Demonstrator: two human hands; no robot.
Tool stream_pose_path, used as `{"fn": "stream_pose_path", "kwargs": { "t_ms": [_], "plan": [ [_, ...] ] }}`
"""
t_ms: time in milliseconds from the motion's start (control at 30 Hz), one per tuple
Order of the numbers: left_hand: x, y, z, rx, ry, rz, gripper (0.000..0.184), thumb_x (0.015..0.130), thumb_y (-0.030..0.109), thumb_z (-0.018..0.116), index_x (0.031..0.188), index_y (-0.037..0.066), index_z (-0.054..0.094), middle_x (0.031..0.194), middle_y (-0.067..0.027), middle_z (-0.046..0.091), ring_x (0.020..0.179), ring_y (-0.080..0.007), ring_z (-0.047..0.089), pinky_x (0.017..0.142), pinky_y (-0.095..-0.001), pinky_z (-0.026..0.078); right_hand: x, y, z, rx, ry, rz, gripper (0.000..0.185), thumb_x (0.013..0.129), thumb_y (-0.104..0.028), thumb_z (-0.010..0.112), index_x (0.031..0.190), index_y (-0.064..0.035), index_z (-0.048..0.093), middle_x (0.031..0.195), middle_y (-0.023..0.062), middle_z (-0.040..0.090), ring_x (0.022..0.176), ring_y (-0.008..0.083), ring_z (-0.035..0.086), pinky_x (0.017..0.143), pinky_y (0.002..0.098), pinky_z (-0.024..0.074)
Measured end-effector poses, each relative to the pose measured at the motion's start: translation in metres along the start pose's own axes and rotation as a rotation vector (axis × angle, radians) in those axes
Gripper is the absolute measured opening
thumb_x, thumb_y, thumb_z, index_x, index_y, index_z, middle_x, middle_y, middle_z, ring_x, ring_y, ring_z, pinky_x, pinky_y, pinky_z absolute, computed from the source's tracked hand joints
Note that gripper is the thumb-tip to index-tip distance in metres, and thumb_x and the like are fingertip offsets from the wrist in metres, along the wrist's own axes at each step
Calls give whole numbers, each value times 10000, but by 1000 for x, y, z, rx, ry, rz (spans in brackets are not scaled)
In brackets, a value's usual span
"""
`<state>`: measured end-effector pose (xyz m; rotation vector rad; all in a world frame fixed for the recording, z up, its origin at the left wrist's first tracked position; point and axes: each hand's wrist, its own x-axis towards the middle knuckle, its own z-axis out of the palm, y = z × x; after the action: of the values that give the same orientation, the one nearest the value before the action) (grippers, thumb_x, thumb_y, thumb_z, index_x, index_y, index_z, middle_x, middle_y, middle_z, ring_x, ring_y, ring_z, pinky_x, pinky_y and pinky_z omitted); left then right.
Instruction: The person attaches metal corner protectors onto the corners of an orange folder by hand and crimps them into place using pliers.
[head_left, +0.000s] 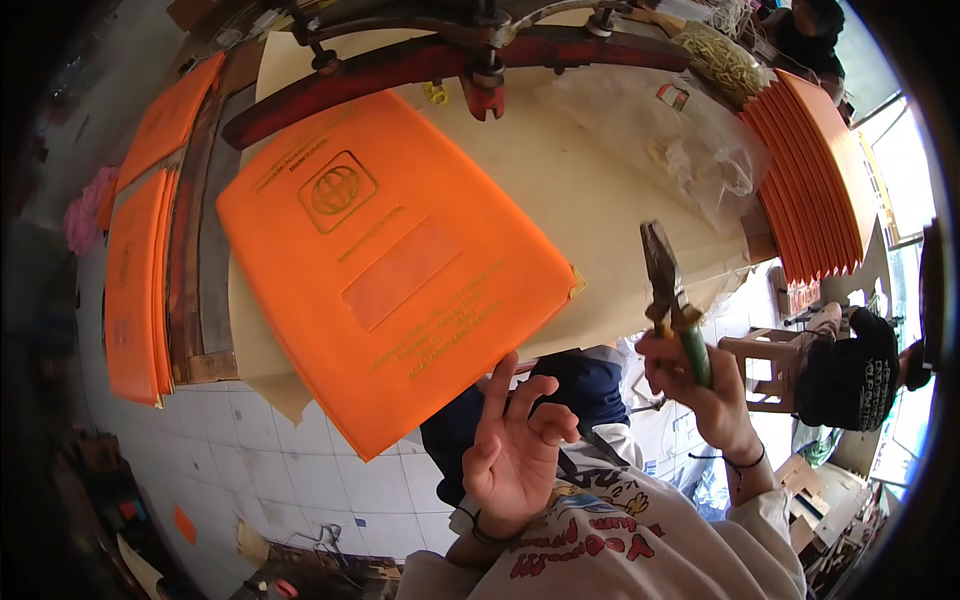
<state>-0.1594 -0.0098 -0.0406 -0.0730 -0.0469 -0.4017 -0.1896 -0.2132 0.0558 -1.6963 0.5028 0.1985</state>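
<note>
An orange folder [470,215] with gold print and a clear window lies tilted on the paper-covered table [590,180], its near corner jutting past the edge. A small gold metal corner [577,282] sits on its right corner. My left hand [515,455] is palm up at the folder's near edge, fingers apart and holding nothing; one fingertip is at or very close to the edge. To the right, my right hand [700,385] grips pliers [672,290] with green handles, their jaws pointing up and away from the folder.
A red metal press frame [400,75] spans the table's far side. Orange folders stand stacked at right [815,180] and more lie at left [140,285]. A clear plastic bag [690,150] rests at the back right. Another person [850,370] sits at far right.
</note>
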Motion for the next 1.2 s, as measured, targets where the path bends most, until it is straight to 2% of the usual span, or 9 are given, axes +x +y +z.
{"fn": "stream_pose_path", "kwargs": {
  "t_ms": [200, 367, 700, 867, 967, 1000, 1100, 1133, 1200],
  "plan": [
    [6, -1, 5, -6, -17, -48, 819, 926, 319, 536, 1585, 38, 139, 1617, -212, 153, 1383, -420, 393, 988, -455, 487, 29, -21, 13, 41, 110, -116, 317, 973, -70, 561, 1277, 9, 602, 843, -11, 539, 786, 57, 472, 723, 220, 393],
    [10, 1, 15, 196, -49, -104, 728, 932, 340, 529, 1562, 73, 282, 1662, -45, -203, 1544, -346, 66, 1056, -498, 422, 54, -23, 22, -58, 162, -313, 263, 961, -35, 556, 1207, -12, 646, 1116, 51, 580, 858, 110, 545, 792, 252, 431],
    [12, -2, 0, 129, -178, -92, 653, 908, 371, 561, 1484, 105, 407, 1645, -124, -242, 1486, -341, 274, 990, -414, 403, 73, -33, 36, -204, 44, -369, 231, 935, 1, 577, 1141, 0, 680, 1105, 91, 646, 990, 167, 614, 870, 299, 470],
    [14, -7, 6, 93, -100, -129, 757, 924, 292, 602, 1567, 292, 202, 1667, -149, -144, 1505, -404, 211, 967, -408, 403, 72, -36, 41, -96, -6, -242, 220, 951, 10, 544, 1136, 18, 662, 1147, 93, 626, 973, 152, 605, 848, 289, 465],
    [20, -17, 18, 152, -30, -141, 831, 931, 315, 618, 1590, 290, 112, 1673, -157, -95, 1516, -404, 173, 966, -422, 406, 72, -37, 45, 98, -22, -165, 238, 970, 4, 511, 1172, 32, 632, 1141, 88, 620, 939, 132, 603, 827, 279, 463],
    [25, -20, 24, 224, -31, -88, 865, 954, 331, 604, 1598, 214, 39, 1656, -213, 93, 1460, -409, 305, 950, -431, 431, 70, -41, 49, 115, 2, -195, 240, 977, -13, 509, 1183, 31, 626, 1094, 85, 632, 908, 96, 586, 795, 255, 452],
    [34, -13, 19, 374, -61, -109, 644, 1006, 370, 458, 1547, 143, 194, 1596, -200, 276, 1347, -374, 461, 970, -473, 447, 69, -34, 50, 50, 28, -292, 234, 977, -32, 528, 1180, 15, 634, 1032, 63, 642, 857, 66, 558, 756, 230, 434],
    [37, -14, 21, 449, -18, -25, 544, 1063, 419, 349, 1466, 54, 311, 1371, -245, 513, 1137, -330, 603, 899, -469, 499, 67, -34, 50, 29, 40, -293, 228, 971, -40, 544, 1172, 2, 642, 953, 25, 621, 802, 50, 521, 713, 210, 409],
    [35, -4, 4, 450, -21, -48, 533, 1075, 442, 313, 1371, 7, 397, 1212, -226, 589, 1030, -315, 647, 820, -458, 532, 60, -32, 49, 51, 7, -263, 193, 957, -9, 549, 1122, 0, 648, 849, -18, 568, 741, 38, 477, 657, 201, 375]
  ]
}}
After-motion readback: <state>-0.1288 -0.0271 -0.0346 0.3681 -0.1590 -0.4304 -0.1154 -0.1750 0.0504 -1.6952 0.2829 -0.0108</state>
